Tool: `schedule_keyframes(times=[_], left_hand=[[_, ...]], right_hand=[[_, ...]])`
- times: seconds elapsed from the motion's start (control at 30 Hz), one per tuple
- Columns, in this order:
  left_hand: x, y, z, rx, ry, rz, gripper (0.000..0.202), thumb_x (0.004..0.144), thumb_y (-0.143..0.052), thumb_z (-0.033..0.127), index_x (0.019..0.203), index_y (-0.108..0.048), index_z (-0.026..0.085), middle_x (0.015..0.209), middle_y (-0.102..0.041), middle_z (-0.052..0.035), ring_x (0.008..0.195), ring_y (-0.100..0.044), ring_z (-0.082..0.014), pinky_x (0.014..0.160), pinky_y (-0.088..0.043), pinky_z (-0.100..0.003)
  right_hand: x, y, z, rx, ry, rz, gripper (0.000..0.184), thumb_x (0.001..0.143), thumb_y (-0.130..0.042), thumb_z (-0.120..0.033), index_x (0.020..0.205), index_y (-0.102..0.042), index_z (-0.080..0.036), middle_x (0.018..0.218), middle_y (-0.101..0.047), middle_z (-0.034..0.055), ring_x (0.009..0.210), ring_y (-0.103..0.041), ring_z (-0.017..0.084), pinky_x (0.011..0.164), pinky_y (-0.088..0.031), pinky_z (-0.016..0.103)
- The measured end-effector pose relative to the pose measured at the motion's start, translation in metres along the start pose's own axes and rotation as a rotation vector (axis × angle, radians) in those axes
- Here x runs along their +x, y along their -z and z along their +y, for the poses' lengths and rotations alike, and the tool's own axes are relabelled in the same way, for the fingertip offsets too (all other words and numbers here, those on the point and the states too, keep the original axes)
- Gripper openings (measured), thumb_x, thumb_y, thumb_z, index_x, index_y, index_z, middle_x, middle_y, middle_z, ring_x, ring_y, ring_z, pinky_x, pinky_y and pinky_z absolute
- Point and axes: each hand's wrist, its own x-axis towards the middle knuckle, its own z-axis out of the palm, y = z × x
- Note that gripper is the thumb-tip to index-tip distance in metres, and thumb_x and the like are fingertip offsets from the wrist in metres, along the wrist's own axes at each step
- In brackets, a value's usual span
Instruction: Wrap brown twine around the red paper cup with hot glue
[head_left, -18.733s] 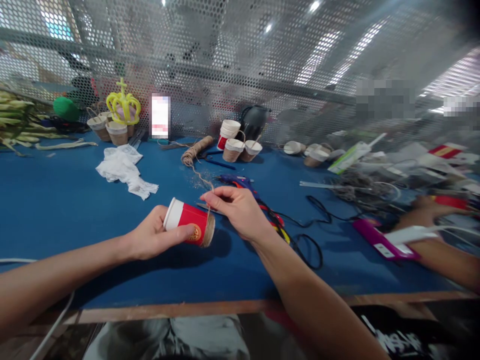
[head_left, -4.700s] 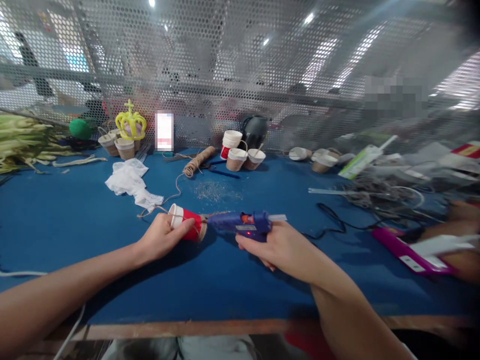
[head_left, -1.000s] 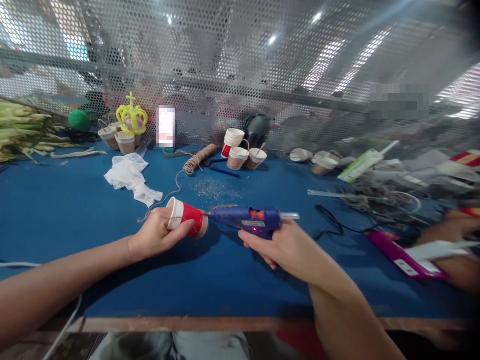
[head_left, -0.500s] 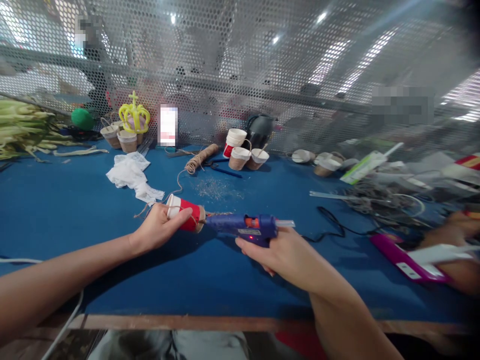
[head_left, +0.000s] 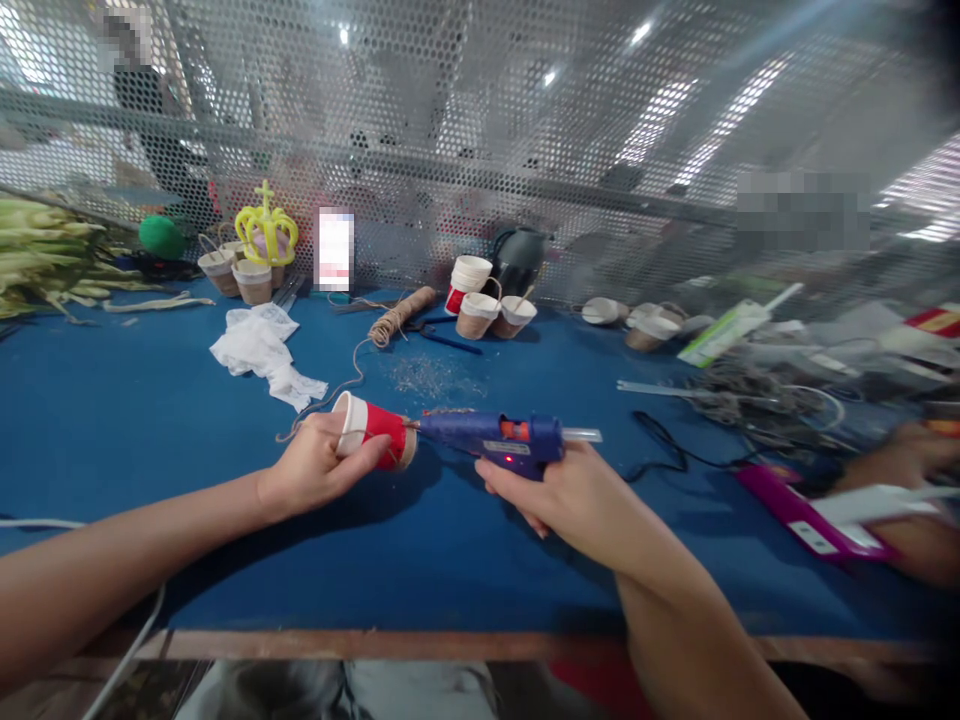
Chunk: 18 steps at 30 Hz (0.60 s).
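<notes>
My left hand (head_left: 311,470) grips a small red paper cup (head_left: 373,430) lying on its side above the blue table (head_left: 112,420), white rim to the left. Brown twine is wound round the cup's bottom end. A strand of twine (head_left: 352,375) trails from the cup back to a twine spool (head_left: 397,312). My right hand (head_left: 570,490) holds a blue hot glue gun (head_left: 499,440) by its grip. The gun's nozzle touches the twine-wrapped end of the cup.
A crumpled white cloth (head_left: 262,350) lies at left. Twine-wrapped cups (head_left: 491,312) and a yellow crown (head_left: 266,225) stand by the perforated metal screen (head_left: 480,150). Black cable (head_left: 660,455) and tangled wire (head_left: 750,395) lie at right, where another person's hand (head_left: 900,470) holds a white tool.
The cup and the glue gun have shifted slightly in my hands, and the cup has turned a little. The nozzle stays against the cup's wrapped end.
</notes>
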Motion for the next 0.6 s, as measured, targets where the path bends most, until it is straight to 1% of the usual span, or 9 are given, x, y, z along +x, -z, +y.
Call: schedule_keyframes(times=[0.1,0.27,0.37,0.43,0.53,0.6], left_hand=[[0.000,0.001,0.001,0.078,-0.153,-0.039,0.029,0.081,-0.047,0.018,0.053,-0.053,0.013,0.051,-0.055,-0.0015,0.046,-0.046,-0.0085,0.047,-0.037,-0.021],[0.002,0.003,0.007,0.089,-0.258,-0.047,0.020,0.080,-0.048,0.014,0.062,-0.056,0.015,0.053,-0.057,-0.0013,0.051,-0.049,-0.0096,0.050,-0.040,-0.021],[0.002,0.003,0.007,0.093,-0.280,-0.057,0.021,0.079,-0.048,0.015,0.060,-0.056,0.015,0.051,-0.057,-0.0010,0.050,-0.048,-0.0097,0.049,-0.040,-0.021],[0.002,0.003,0.005,0.087,-0.198,-0.042,0.023,0.080,-0.048,0.018,0.059,-0.057,0.014,0.051,-0.057,-0.0010,0.048,-0.047,-0.0090,0.048,-0.039,-0.020],[0.003,0.003,0.000,-0.006,0.045,0.017,0.026,0.081,-0.047,0.026,0.063,-0.059,0.012,0.054,-0.057,-0.0008,0.048,-0.046,-0.0083,0.047,-0.039,-0.019],[0.004,0.002,-0.003,-0.101,0.168,0.055,0.029,0.082,-0.046,0.030,0.062,-0.058,0.012,0.054,-0.056,-0.0003,0.048,-0.046,-0.0081,0.048,-0.040,-0.019]], right_hand=[[0.001,0.000,0.001,-0.001,0.016,0.001,0.033,0.076,-0.051,-0.036,0.047,-0.042,-0.022,0.034,-0.046,-0.0036,0.037,-0.052,0.012,0.041,-0.042,0.023],[0.003,-0.001,0.000,-0.008,0.023,0.006,0.032,0.076,-0.051,-0.032,0.047,-0.043,-0.022,0.032,-0.045,-0.0045,0.034,-0.049,0.010,0.041,-0.042,0.022],[0.003,0.000,-0.001,-0.009,0.005,0.003,0.032,0.076,-0.051,-0.032,0.046,-0.046,-0.021,0.031,-0.044,-0.0046,0.034,-0.048,0.010,0.041,-0.042,0.022],[0.003,0.002,0.000,0.009,-0.003,-0.008,0.031,0.076,-0.051,-0.033,0.048,-0.050,-0.019,0.031,-0.044,-0.0048,0.033,-0.046,0.009,0.041,-0.041,0.022],[0.003,0.006,0.004,0.106,0.012,-0.056,0.027,0.077,-0.052,-0.036,0.060,-0.056,-0.017,0.032,-0.044,-0.0062,0.034,-0.044,0.008,0.042,-0.041,0.022],[0.005,0.009,0.006,0.203,0.036,-0.097,0.024,0.077,-0.053,-0.037,0.067,-0.058,-0.015,0.034,-0.044,-0.0070,0.034,-0.042,0.007,0.043,-0.040,0.021]])
